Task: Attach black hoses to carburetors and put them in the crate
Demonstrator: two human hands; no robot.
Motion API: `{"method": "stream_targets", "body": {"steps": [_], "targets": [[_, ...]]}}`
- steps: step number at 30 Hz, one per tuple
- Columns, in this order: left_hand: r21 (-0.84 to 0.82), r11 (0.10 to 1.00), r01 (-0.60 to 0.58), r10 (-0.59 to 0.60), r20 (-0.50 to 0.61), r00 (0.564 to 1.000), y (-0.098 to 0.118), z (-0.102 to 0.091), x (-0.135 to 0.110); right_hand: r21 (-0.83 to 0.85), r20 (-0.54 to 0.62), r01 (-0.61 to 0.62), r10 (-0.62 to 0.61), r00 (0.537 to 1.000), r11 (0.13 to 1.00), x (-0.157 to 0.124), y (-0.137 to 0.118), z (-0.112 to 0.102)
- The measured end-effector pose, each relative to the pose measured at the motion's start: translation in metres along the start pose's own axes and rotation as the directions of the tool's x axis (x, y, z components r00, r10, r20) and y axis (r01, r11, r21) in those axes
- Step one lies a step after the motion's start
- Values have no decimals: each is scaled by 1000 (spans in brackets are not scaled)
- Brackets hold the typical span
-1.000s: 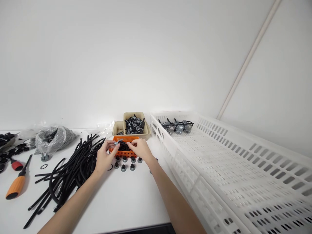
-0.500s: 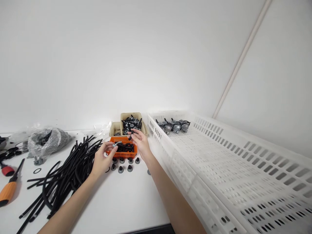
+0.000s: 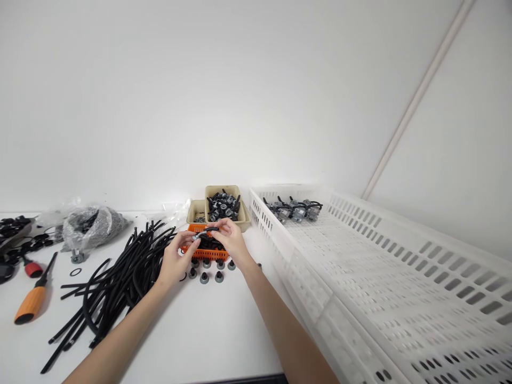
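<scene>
My left hand (image 3: 176, 258) and my right hand (image 3: 232, 240) meet over a small orange basket (image 3: 208, 253) of black parts. Together they pinch a small grey fitting with a short black piece (image 3: 205, 232) between the fingertips. Several grey caps (image 3: 206, 277) stand on the white table just in front of the basket. Behind it sit two beige trays (image 3: 240, 217); the nearer one is full of grey and black fittings.
A pile of black tubes (image 3: 120, 277) lies left of my hands. Further left are a plastic bag of parts (image 3: 90, 226) and an orange-handled screwdriver (image 3: 34, 298). A long white perforated crate (image 3: 380, 288) fills the right side, with assembled fittings (image 3: 294, 209) at its far end.
My right hand drew back from the beige tray with a black piece and joined my left hand over the orange basket. The view shifted slightly.
</scene>
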State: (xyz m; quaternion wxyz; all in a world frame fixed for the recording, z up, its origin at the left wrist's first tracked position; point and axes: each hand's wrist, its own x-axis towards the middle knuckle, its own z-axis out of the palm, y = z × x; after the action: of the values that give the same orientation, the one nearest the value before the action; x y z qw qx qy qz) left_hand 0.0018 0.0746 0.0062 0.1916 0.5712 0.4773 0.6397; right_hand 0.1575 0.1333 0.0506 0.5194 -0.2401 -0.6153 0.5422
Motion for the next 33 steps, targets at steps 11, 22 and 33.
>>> {"method": "stream_targets", "body": {"steps": [11,22,33], "targets": [[0,1000,8,-8,-18,1000,-1,-2,0,21,-72,36,-34,997,999,1,-2,0],[14,1000,21,-21,-10,1000,-1,-1,-1,46,57,23,-26,998,999,-2,3,2],[18,1000,4,-4,-17,1000,3,-2,-1,7,15,-21,21,1000,1000,-4,2,5]]}}
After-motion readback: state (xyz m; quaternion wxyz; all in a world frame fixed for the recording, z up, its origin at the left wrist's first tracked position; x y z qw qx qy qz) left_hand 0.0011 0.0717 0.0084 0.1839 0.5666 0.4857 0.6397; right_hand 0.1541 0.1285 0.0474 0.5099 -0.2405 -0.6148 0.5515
